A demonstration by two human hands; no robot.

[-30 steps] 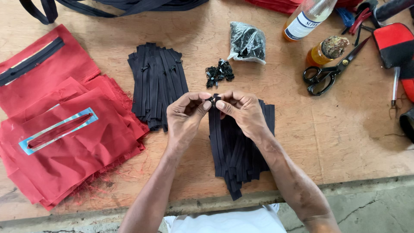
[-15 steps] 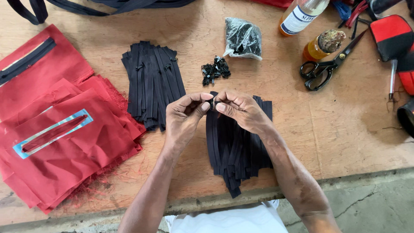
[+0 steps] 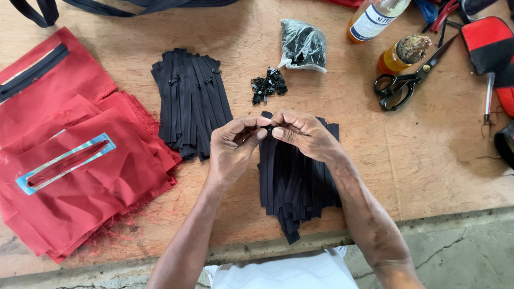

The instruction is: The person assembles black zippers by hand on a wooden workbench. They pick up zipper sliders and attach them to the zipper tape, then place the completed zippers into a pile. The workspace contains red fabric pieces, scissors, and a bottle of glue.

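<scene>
**Both hands pinching a small black part above the near zipper stack**

The near stack of black zipper strips (image 3: pixel 297 184) lies on the wooden table (image 3: pixel 428 160) with its long axis running near to far; its near end overhangs the table edge; its far end is hidden behind the hands. A second stack of black zipper strips (image 3: pixel 191 101) lies to the far left, long axis likewise near to far, slightly fanned.

The small black part (image 3: pixel 269 129) held between the fingertips is mostly covered; its shape and orientation cannot be made out; whether it is joined to a strip cannot be told.

The left hand (image 3: pixel 233 147) is closed in a pinch, thumb and forefinger meeting on the part; the right hand (image 3: pixel 302 134) is closed likewise, gripping the same part from the right; the fingertips of both hands nearly touch.

Just beyond the hands lies a loose cluster of black sliders (image 3: pixel 269 85); farther off, a clear bag (image 3: pixel 303 45) of dark pieces. Red fabric panels (image 3: pixel 75 176) lie at the left; scissors (image 3: pixel 404 80) at the far right; a bottle (image 3: pixel 375 18) is cut off at the far edge.
</scene>
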